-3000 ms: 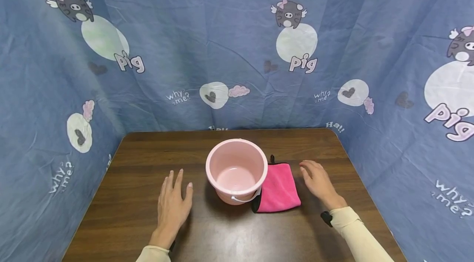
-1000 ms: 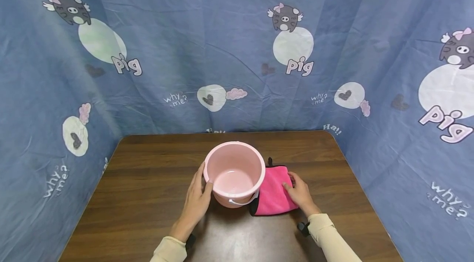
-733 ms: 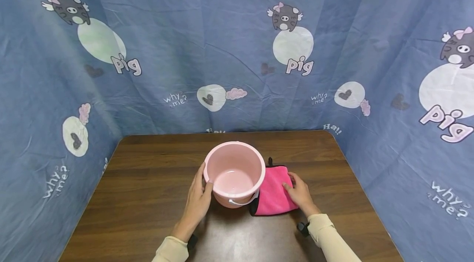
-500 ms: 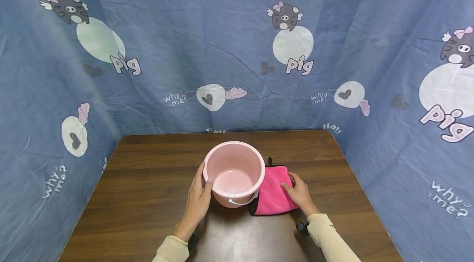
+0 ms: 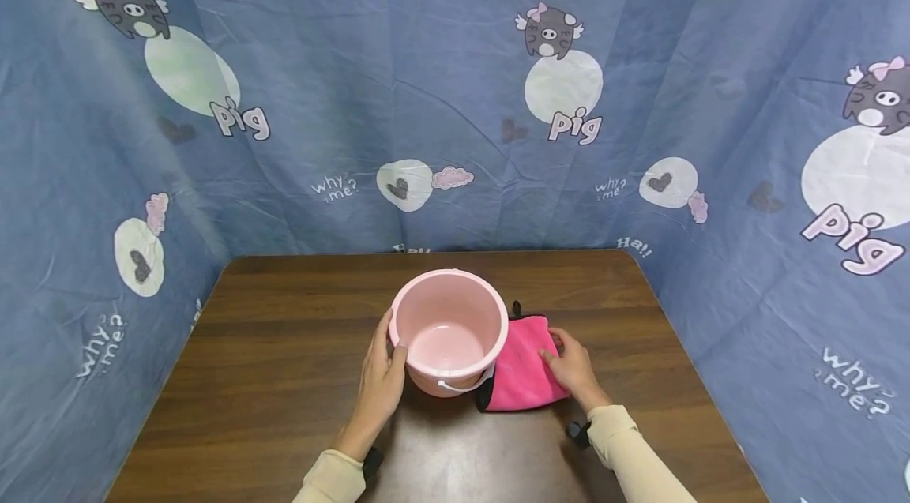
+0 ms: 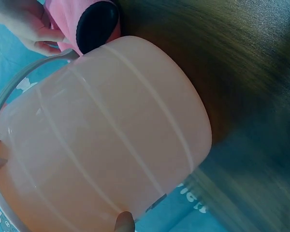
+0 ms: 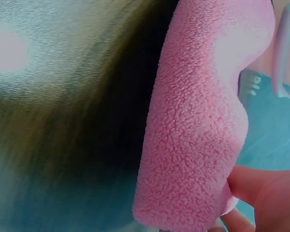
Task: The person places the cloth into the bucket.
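Note:
A pale pink bucket (image 5: 449, 313) stands upright on the wooden table. My left hand (image 5: 378, 384) rests along its left outer wall, thumb apart from the fairly straight fingers; one fingertip (image 6: 125, 222) shows against the bucket's side in the left wrist view. Just right of the bucket lies a folded, fluffy pink cloth (image 5: 522, 369) with black edging and a small black loop (image 5: 517, 308). My right hand (image 5: 572, 369) pinches the cloth's right edge, thumb on top. In the right wrist view the other fingers are partly hidden by the cloth.
The bucket's white handle (image 5: 462, 386) hangs down at its front, close to the cloth. Bare wood of the table (image 5: 284, 345) extends on both sides. A blue curtain (image 5: 441, 92) printed with pigs surrounds the table's back and sides.
Since three seconds ago, my left hand has moved right onto the bucket and my right hand has moved left onto the cloth. Over the last second both have stayed almost still.

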Available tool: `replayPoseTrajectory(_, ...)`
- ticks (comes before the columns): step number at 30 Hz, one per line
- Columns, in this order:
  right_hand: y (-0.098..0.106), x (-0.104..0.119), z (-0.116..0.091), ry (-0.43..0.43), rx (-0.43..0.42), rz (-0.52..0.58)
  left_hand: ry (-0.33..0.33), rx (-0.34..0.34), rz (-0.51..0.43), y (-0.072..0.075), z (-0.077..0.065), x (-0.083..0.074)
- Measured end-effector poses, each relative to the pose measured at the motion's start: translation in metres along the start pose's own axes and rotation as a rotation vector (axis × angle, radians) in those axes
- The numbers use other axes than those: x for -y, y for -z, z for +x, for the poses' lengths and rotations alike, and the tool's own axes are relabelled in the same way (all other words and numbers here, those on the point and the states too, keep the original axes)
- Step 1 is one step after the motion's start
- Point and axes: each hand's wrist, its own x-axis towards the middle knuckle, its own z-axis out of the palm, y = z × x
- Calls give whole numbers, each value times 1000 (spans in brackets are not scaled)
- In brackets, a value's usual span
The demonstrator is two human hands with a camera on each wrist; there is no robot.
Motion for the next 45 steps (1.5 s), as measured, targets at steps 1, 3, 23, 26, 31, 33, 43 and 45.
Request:
replayPoseTrajectory(1, 0, 1, 0, 7, -4, 2, 3, 2, 0, 0, 0, 0)
replayPoseTrajectory(3, 1, 3, -1, 17, -15, 4, 3, 4, 0, 0, 0, 0)
replayPoseTrajectory(23, 3, 25, -3, 286, -144, 31, -24, -5, 5, 1, 3, 3)
replayPoseTrajectory(26, 5, 29, -1, 314, -165, 28, -34, -14, 11, 1, 4, 4)
replayPoseTrajectory(31, 8, 33, 1, 330, -193, 41, -36, -27, 22, 1, 4, 4)
replayPoseTrajectory(33, 9, 33, 1, 321, -193, 54, -32, -26, 20, 0, 4, 4)
replayPoseTrajectory(43, 17, 36, 0, 305, -179, 65, -33, -13, 20, -1, 4, 4)
replayPoseTrajectory(45, 20, 38, 0, 319, -188, 69, -35, -14, 20, -1, 4, 5)
